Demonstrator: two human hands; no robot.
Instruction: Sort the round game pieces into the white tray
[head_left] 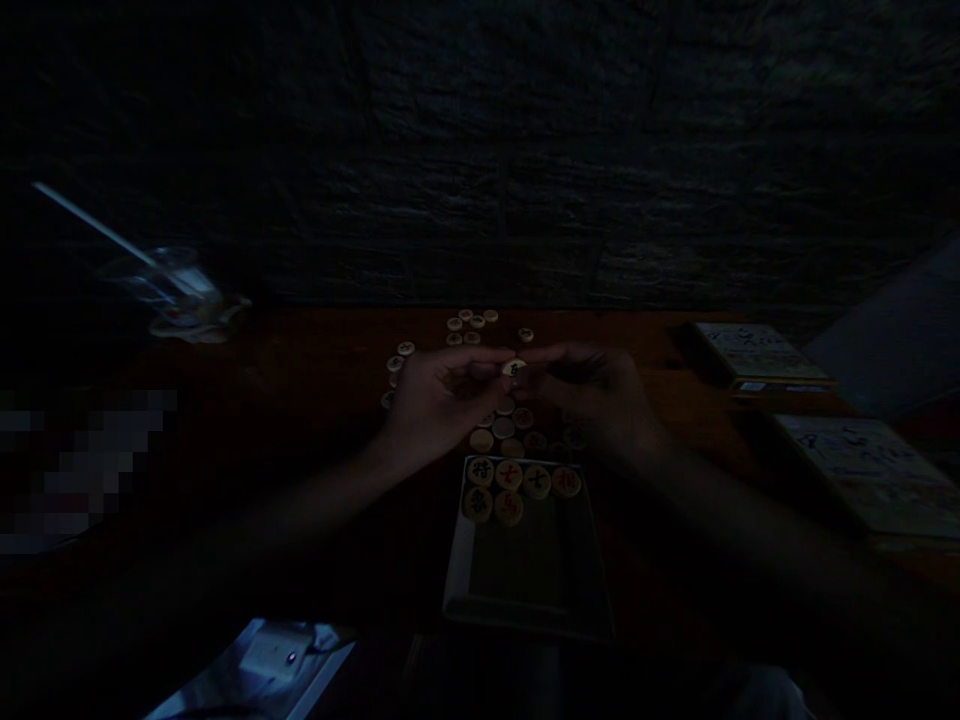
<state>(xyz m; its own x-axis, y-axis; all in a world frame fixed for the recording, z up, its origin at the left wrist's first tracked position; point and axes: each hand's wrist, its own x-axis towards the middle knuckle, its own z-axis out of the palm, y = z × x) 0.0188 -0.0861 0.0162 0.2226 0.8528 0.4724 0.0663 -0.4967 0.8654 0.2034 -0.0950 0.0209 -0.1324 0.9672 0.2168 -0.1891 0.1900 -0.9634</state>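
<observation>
Between the fingertips of my left hand [442, 395] and my right hand [600, 390] is a round Chinese chess piece [514, 369], its pale face marked with a dark character. Both hands pinch it from the sides, above the table. Just below stands a shallow box [517, 575] with a pale rim. Its far end holds several pieces in rows, among them a red-marked piece [509, 507] and a black-marked piece [478, 504]. Loose pieces [503, 428] lie beyond the box under my hands, partly hidden by them.
More loose pieces [478, 321] are scattered near the dark stone wall [480, 200]. Two flat boxes [765, 350] lie at the right of the wooden table [330, 345]. A glass with a straw [184, 285] stands at the left. A lit pale object [277, 650] is at the lower left.
</observation>
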